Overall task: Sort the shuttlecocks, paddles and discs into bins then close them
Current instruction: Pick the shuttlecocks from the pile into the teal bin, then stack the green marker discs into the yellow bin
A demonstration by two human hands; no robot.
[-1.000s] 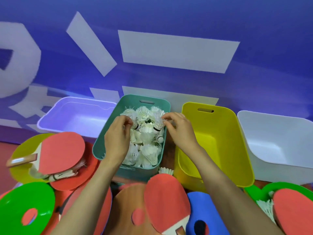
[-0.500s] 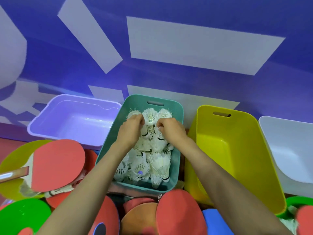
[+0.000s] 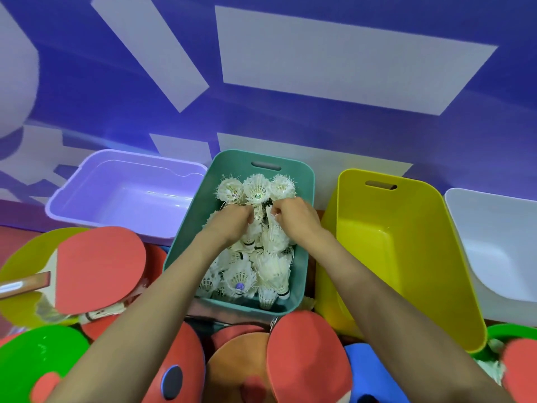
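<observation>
Both arms reach forward. Left hand and right hand sit side by side, knuckles up, in teal bin, curled fingers pinching shuttlecocks heaped there; cork labels too small to read. Four bins in a row: purple bin, teal, yellow bin, white bin. Paddles and discs lie nearer, outside the bins.
</observation>
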